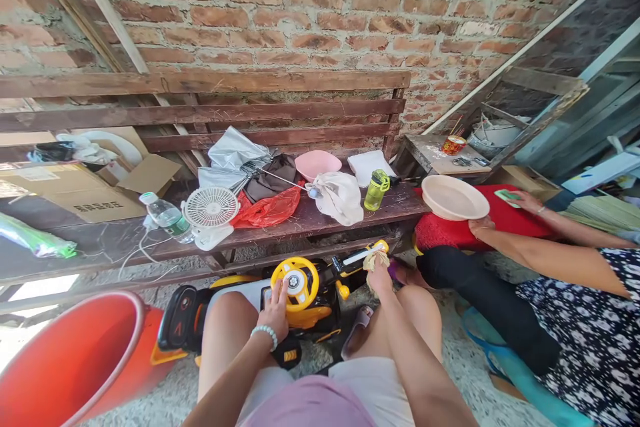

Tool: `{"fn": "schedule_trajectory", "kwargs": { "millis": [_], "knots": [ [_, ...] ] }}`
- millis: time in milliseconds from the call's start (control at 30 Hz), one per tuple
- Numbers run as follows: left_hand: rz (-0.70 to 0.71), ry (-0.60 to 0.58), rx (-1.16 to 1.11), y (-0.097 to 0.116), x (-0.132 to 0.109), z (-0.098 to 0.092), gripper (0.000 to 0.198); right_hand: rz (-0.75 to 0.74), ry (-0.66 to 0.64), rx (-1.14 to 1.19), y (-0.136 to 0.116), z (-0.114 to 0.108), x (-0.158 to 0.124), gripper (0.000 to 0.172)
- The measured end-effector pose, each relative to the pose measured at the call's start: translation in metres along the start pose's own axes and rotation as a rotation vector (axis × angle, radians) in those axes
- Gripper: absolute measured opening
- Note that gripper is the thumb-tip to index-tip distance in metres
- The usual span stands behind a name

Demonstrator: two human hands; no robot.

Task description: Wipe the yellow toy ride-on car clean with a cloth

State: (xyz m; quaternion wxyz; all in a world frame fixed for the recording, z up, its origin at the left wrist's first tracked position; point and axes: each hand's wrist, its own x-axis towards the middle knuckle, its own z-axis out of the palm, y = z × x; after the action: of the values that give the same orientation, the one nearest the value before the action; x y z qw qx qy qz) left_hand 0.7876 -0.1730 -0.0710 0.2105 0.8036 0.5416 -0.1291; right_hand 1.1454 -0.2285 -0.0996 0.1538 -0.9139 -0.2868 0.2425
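Between my knees and the bench stands a yellow and black toy vehicle (235, 297) with a yellow steering wheel (313, 300). My left hand (274, 310) rests at the wheel's left side, fingers spread, a beaded bracelet on the wrist. My right hand (381, 278) is closed on a beige cloth (376, 259), which touches the white and yellow bar (357, 255) at the toy's right end.
A dark bench (395, 203) holds a fan (210, 208), a water bottle (170, 219), a green bottle (377, 190), bags and a cardboard box (75, 193). A red bin (135, 320) stands left. At right, a person holds a basin (453, 199) and a green cloth (507, 197).
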Motion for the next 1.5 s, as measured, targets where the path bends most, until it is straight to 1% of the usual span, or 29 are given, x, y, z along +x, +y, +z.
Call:
{"fn": "schedule_trajectory", "kwargs": {
  "millis": [67,167,233,333,400,533,633,700,767,833,933,1033,1167,1233,1333,1400,1433,1500],
  "knots": [
    [0.002,0.0,0.003,-0.001,0.001,0.001,0.108,-0.047,-0.036,-0.027,-0.004,0.005,-0.002,0.079],
    [0.008,0.009,0.0,-0.002,0.002,0.002,0.109,-0.186,-0.073,-0.088,-0.007,0.018,-0.012,0.081],
    [0.008,0.01,0.002,-0.002,0.002,0.001,0.107,-0.272,-0.092,-0.067,-0.007,0.028,-0.02,0.081],
    [0.009,0.006,0.013,-0.001,0.001,0.0,0.104,-0.326,-0.1,0.135,-0.005,0.042,-0.027,0.077],
    [0.009,0.002,0.007,0.0,0.0,-0.001,0.103,-0.32,-0.094,0.32,-0.004,0.047,-0.028,0.067],
    [0.009,0.0,-0.005,0.002,-0.001,-0.003,0.104,-0.271,-0.065,0.653,-0.005,0.044,-0.033,0.047],
    [0.013,0.007,0.014,0.002,0.0,-0.001,0.102,-0.318,-0.16,0.811,-0.007,0.041,-0.04,0.043],
    [0.011,0.006,0.016,0.001,0.001,0.001,0.102,-0.294,-0.25,0.853,-0.007,0.041,-0.043,0.042],
    [0.01,0.011,0.005,0.0,0.001,0.002,0.103,-0.24,-0.309,0.83,-0.007,0.043,-0.044,0.041],
    [0.018,0.023,-0.006,0.0,0.002,0.003,0.104,-0.237,-0.337,0.759,-0.007,0.046,-0.044,0.04],
    [0.025,0.03,-0.011,0.0,0.001,0.003,0.104,-0.348,-0.324,0.653,-0.011,0.051,-0.041,0.038],
    [0.017,0.019,-0.009,0.002,0.0,0.002,0.102,-0.445,-0.314,0.503,-0.014,0.054,-0.04,0.033],
    [0.014,0.016,-0.028,0.002,0.001,0.003,0.101,-0.479,-0.324,0.21,-0.012,0.051,-0.045,0.031],
    [0.016,0.015,-0.032,0.002,0.001,0.004,0.102,-0.485,-0.312,0.102,-0.011,0.05,-0.051,0.031],
    [0.008,0.009,-0.021,0.002,0.002,0.003,0.104,-0.47,-0.271,0.022,-0.011,0.05,-0.06,0.03],
    [0.002,0.006,-0.009,0.002,0.001,0.003,0.104,-0.438,-0.237,0.04,-0.011,0.051,-0.063,0.03],
    [0.002,0.009,-0.005,0.002,0.001,0.002,0.103,-0.396,-0.218,0.078,-0.01,0.051,-0.062,0.03],
    [0.009,0.018,-0.001,0.002,0.001,0.002,0.103,-0.263,-0.182,0.188,-0.006,0.048,-0.056,0.03]
  ]
}}
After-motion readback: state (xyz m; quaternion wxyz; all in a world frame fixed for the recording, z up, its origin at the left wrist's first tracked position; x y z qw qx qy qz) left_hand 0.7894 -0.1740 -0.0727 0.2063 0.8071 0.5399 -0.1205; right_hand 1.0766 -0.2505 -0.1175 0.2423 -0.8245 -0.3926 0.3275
